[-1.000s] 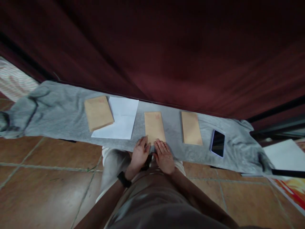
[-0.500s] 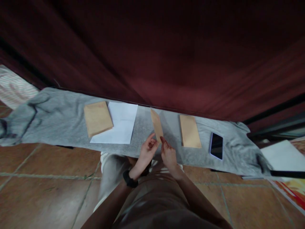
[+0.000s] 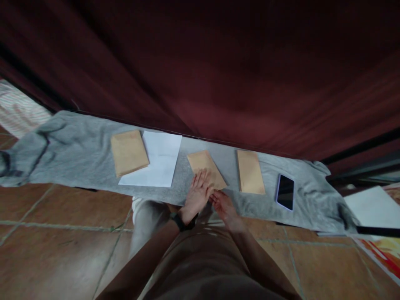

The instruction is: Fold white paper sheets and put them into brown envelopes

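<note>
A brown paper envelope (image 3: 204, 160) lies at a slant on the grey cloth in front of me. My left hand (image 3: 200, 189) presses flat over its near half, fingers stretched out and together. Below that, my right hand (image 3: 222, 204) is at the envelope's near edge, fingers bent around it and partly hidden by the left hand. To the right lies a stack of similar brown envelopes (image 3: 251, 172). Another brown stack (image 3: 129, 152) on the left overlaps a white sheet of paper (image 3: 162, 156).
The grey cloth (image 3: 78, 150) covers a long narrow surface against a dark red curtain (image 3: 200, 83). A phone (image 3: 285, 191) lies at the right. White papers (image 3: 375, 206) and a colourful printed sheet (image 3: 386, 254) are at the far right, above the tiled floor (image 3: 62, 250).
The envelope, held up on edge before, now lies down flatter. My left hand has gone from curled fingers beside it to flat on top. My right hand has shifted slightly down.
</note>
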A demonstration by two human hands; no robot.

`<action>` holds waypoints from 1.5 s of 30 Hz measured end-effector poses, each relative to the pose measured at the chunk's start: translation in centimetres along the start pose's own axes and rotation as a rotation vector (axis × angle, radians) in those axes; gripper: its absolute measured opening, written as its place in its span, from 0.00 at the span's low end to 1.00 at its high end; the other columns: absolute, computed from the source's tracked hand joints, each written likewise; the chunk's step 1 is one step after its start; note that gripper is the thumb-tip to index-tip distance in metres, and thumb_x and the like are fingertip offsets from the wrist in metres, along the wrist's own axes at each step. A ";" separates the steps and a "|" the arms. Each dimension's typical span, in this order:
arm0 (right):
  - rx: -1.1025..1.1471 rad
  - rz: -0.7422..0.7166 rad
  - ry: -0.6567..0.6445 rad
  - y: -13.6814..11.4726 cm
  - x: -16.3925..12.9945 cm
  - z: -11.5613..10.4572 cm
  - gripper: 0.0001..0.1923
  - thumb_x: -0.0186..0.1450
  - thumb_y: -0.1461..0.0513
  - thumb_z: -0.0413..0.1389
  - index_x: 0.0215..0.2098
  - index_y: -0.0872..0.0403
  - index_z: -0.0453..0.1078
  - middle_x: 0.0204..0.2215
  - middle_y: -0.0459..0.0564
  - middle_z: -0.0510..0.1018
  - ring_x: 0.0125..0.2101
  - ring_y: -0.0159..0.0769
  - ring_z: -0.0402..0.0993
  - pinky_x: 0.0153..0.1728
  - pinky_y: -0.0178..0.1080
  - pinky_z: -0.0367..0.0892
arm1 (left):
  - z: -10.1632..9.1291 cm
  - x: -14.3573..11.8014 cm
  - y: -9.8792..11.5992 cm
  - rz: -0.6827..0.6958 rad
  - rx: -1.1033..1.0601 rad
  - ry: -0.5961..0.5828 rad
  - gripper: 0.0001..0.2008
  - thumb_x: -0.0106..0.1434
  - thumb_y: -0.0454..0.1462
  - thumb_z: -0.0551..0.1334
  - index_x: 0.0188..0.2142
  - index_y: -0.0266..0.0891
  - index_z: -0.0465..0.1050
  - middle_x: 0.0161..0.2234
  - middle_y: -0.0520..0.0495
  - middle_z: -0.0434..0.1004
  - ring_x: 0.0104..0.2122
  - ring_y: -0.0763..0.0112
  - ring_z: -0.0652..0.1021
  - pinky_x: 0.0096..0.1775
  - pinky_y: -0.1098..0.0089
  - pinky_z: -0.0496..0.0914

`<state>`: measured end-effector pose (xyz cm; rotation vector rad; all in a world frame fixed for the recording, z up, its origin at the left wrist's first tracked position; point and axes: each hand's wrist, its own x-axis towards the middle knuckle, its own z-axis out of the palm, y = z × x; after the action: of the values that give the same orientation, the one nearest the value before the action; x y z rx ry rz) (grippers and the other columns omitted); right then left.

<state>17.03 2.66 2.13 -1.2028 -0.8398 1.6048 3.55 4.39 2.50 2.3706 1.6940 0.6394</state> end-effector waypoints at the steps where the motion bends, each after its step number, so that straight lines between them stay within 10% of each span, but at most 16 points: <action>1: 0.014 0.032 -0.016 -0.1 0.0 -0.2 0.10 0.63 0.53 0.58 0.28 0.48 0.70 0.27 0.50 0.82 0.33 0.42 0.82 0.38 0.44 0.78 | 0.3 0.4 0.0 0.017 0.042 -0.051 0.29 0.77 0.43 0.49 0.74 0.42 0.51 0.74 0.42 0.52 0.74 0.55 0.53 0.71 0.49 0.54; 7: -0.105 0.326 -0.098 -1.7 -1.1 -3.0 0.15 0.65 0.51 0.58 0.40 0.53 0.79 0.36 0.54 0.86 0.35 0.44 0.84 0.41 0.48 0.79 | 0.9 1.8 -1.1 0.092 0.126 -0.161 0.26 0.77 0.44 0.50 0.71 0.45 0.61 0.73 0.47 0.56 0.73 0.57 0.57 0.71 0.51 0.53; 14: -1.103 -0.561 -0.020 -1.3 -0.9 -4.2 0.24 0.76 0.58 0.45 0.66 0.52 0.68 0.66 0.56 0.71 0.66 0.45 0.66 0.68 0.53 0.61 | 1.2 2.7 -2.0 0.118 0.150 -0.167 0.27 0.77 0.44 0.48 0.72 0.41 0.59 0.74 0.45 0.54 0.73 0.57 0.56 0.71 0.53 0.52; 19: -1.565 -0.724 -0.004 0.6 -0.6 -3.4 0.28 0.77 0.58 0.48 0.72 0.60 0.59 0.70 0.62 0.64 0.71 0.48 0.56 0.70 0.55 0.54 | 1.5 6.3 -3.5 0.119 0.146 -0.192 0.29 0.77 0.45 0.45 0.73 0.40 0.55 0.75 0.43 0.51 0.74 0.59 0.53 0.72 0.52 0.47; 31: -1.293 -0.632 -0.032 0.4 -0.7 -3.0 0.30 0.76 0.54 0.50 0.73 0.56 0.57 0.71 0.61 0.62 0.71 0.52 0.55 0.70 0.59 0.54 | 2.3 13.3 -6.9 0.042 0.072 -0.131 0.32 0.76 0.48 0.45 0.72 0.32 0.55 0.73 0.37 0.56 0.73 0.58 0.56 0.72 0.51 0.44; 45: -1.112 -0.620 0.031 0.6 -0.6 -3.8 0.21 0.76 0.62 0.43 0.62 0.55 0.68 0.59 0.62 0.75 0.63 0.46 0.67 0.66 0.55 0.62 | 2.2 7.6 -3.5 0.165 0.076 -0.211 0.29 0.77 0.44 0.46 0.72 0.34 0.56 0.74 0.42 0.54 0.73 0.64 0.54 0.73 0.57 0.46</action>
<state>20.59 1.88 0.74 -1.4385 -1.9751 0.5444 3.53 12.95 1.10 2.5461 1.4722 0.3371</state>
